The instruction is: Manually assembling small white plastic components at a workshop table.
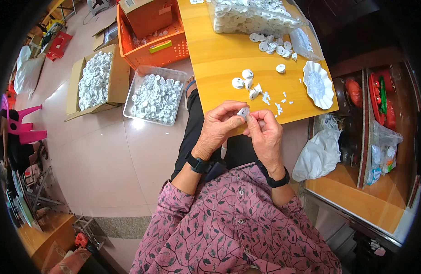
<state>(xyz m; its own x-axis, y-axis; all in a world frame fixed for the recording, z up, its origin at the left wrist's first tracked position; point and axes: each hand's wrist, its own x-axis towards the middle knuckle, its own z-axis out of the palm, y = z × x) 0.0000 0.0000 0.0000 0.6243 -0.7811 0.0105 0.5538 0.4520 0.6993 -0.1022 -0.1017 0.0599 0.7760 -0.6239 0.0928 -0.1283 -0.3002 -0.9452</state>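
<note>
My left hand [219, 125] and my right hand [265, 134] meet at the near edge of a yellow wooden table [219, 50]. Together they pinch one small white plastic part [243, 112] between thumbs and fingertips. Just beyond my hands lie a few white round parts [245, 80] and several tiny white bits [276, 105] scattered on the tabletop. Both wrists wear black bands.
A clear bag of white parts [247, 18] sits at the table's far end, a white scalloped dish [318, 84] at its right. On the floor stand a clear tub [155, 96], a cardboard box [95, 80] and an orange crate [151, 41]. A white plastic bag [318, 155] lies right.
</note>
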